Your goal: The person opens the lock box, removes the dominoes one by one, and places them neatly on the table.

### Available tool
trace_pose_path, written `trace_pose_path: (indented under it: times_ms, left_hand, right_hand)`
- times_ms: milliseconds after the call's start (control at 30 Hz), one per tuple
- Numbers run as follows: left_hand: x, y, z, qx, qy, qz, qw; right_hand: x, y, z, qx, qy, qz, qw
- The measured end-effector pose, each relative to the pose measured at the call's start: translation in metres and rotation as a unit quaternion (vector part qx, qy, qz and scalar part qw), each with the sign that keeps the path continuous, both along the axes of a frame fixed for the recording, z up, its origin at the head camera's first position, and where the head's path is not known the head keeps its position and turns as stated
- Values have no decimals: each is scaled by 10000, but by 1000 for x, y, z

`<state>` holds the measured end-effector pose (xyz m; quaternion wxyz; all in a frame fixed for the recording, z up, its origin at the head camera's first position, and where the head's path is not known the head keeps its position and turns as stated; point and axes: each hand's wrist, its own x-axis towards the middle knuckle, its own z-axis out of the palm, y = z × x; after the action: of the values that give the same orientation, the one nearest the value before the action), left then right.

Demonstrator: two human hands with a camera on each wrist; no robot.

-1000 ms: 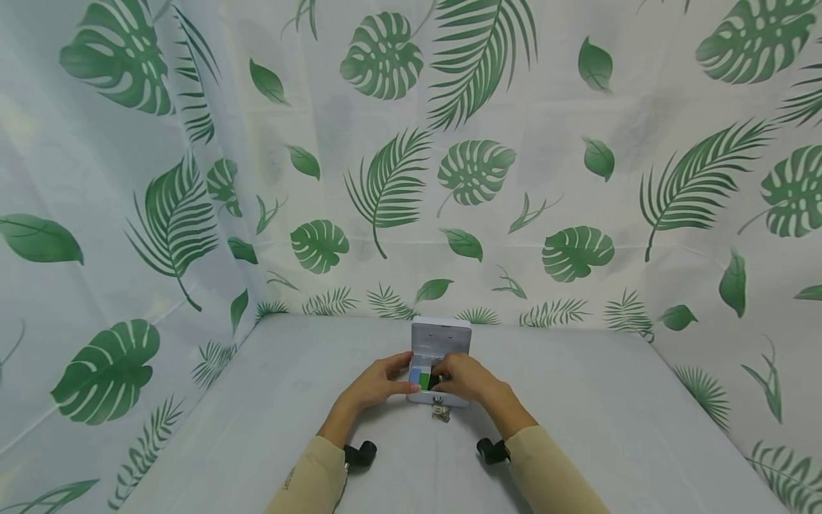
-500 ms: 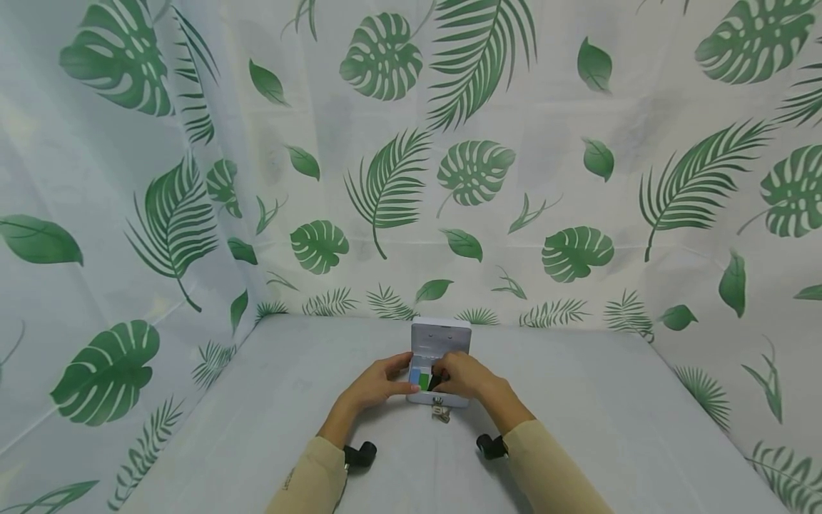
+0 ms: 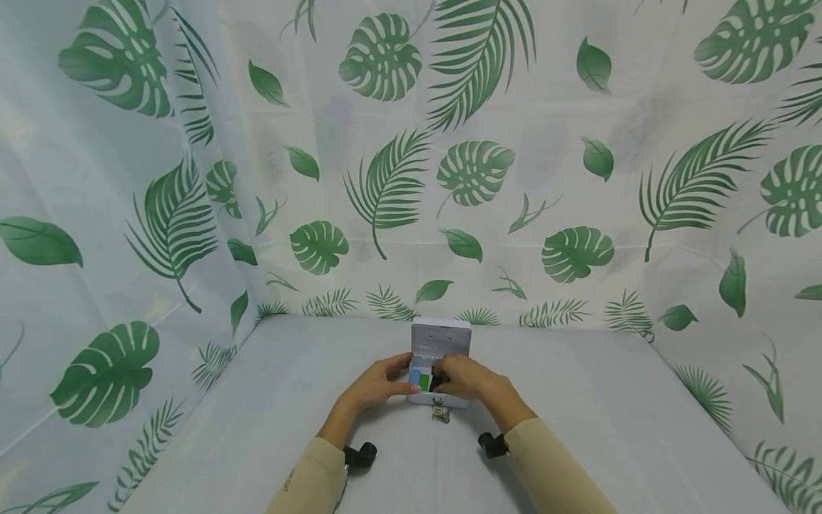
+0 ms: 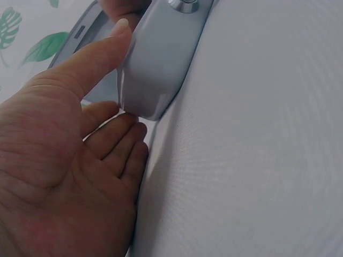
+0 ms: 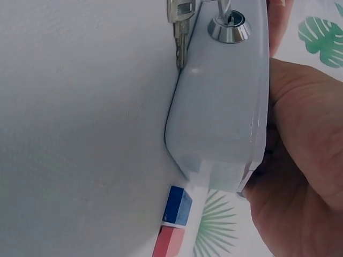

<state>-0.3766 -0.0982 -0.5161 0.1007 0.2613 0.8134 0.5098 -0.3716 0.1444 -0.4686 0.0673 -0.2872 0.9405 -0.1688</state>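
A light grey metal cash box [image 3: 449,400] stands on the table, its lid [image 3: 440,338] raised at the back. Keys [image 3: 440,413] hang from the lock [image 5: 230,27] on its front. Inside lie a light blue piece [image 3: 414,376] and a green piece [image 3: 424,382] side by side. My left hand [image 3: 374,383] rests at the box's left end, thumb over the front rim and fairly straight fingers against the side. Inside the right part of the box, the curled fingers of my right hand [image 3: 467,374] hold a small black object [image 3: 437,383]. Their tips are hidden.
On the white table [image 3: 289,400], beyond the box's right end, a blue block [image 5: 177,206] and a red block [image 5: 169,241] lie end to end in the right wrist view. A leaf-print curtain [image 3: 411,193] closes off the back and sides.
The black object has shifted and tilted slightly with my right fingers inside the box. My left hand and the box have stayed in place.
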Motion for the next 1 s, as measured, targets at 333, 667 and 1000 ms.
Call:
trace_pose_path:
  times_ms: [333,667,1000]
  left_hand:
    - [1,0,0,53,-40,22,10000]
    - [1,1,3,-19,-42,54,10000]
    - [0,-1,0,-4,-23,34,10000]
  right_hand:
    - [-1,3,1,249,54,282,9993]
    - [-2,7,1,77,45,257,9996]
    - [-3,10,-1,-156,203,215,9994]
